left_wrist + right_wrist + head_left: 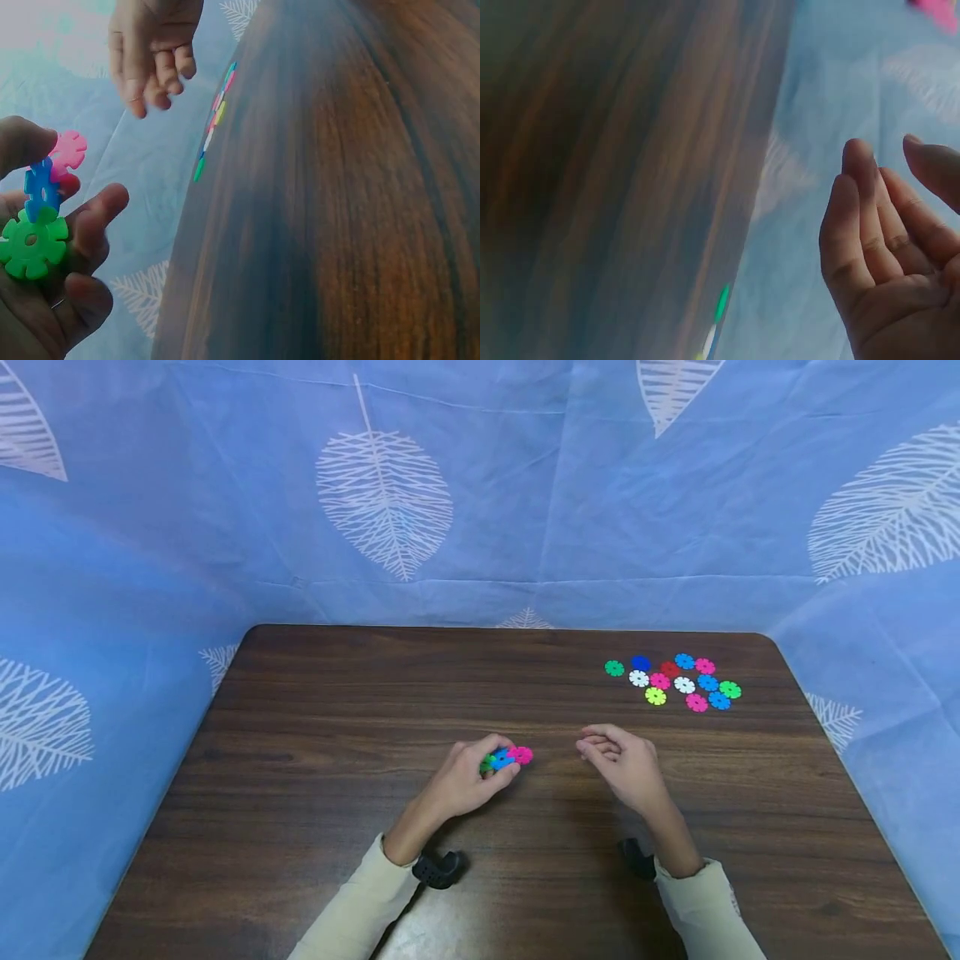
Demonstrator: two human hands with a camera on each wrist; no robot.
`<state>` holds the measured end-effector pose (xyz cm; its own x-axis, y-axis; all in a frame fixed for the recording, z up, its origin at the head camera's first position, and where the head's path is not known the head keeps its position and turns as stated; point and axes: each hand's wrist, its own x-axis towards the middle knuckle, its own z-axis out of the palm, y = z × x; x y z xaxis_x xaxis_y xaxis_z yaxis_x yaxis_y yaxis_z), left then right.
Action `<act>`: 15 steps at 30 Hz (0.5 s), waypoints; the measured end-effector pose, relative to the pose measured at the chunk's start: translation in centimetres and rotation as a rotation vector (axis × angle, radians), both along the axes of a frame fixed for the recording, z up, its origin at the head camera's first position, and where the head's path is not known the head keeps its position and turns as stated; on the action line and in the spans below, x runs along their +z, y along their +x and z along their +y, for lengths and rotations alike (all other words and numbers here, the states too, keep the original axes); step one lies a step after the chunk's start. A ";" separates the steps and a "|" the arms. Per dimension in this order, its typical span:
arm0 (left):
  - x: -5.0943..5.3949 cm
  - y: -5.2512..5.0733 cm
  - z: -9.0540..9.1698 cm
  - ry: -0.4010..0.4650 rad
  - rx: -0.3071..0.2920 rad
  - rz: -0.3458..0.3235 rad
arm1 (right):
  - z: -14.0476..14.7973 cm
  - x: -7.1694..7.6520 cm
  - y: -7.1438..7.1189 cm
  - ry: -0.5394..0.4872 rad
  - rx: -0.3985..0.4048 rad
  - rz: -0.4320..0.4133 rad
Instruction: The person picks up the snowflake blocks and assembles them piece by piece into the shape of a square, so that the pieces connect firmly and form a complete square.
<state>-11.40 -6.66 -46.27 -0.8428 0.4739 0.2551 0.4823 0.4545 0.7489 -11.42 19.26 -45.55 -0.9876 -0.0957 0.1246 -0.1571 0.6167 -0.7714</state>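
My left hand (467,778) pinches a joined chain of notched plastic discs between thumb and fingers. In the left wrist view a green disc (31,244) lies nearest the palm, a blue disc (43,189) is joined to it, and pink (69,150) stands at the far end. In the head view the pink end (522,755) points right, toward my right hand (628,770). That hand hovers a short way to the right, fingers relaxed and slightly bent, with nothing in it; the right wrist view shows its bare palm and fingers (896,247).
Several loose discs in green (614,668), white (684,685), yellow (656,696), red, pink and blue lie flat at the back right of the brown wooden table (375,693). A blue cloth (510,485) with white leaf prints hangs behind and beside the table.
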 end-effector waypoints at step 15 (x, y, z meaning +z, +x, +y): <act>-0.4 0.3 -0.2 0.168 0.046 0.186 | 9.2 -1.2 -5.8 0.400 -0.232 -0.032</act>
<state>-11.11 -6.83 -46.63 -0.7938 0.3736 0.4799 0.6005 0.3557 0.7162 -17.21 28.48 -46.71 -0.9913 0.0938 0.0922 0.0401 0.8830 -0.4677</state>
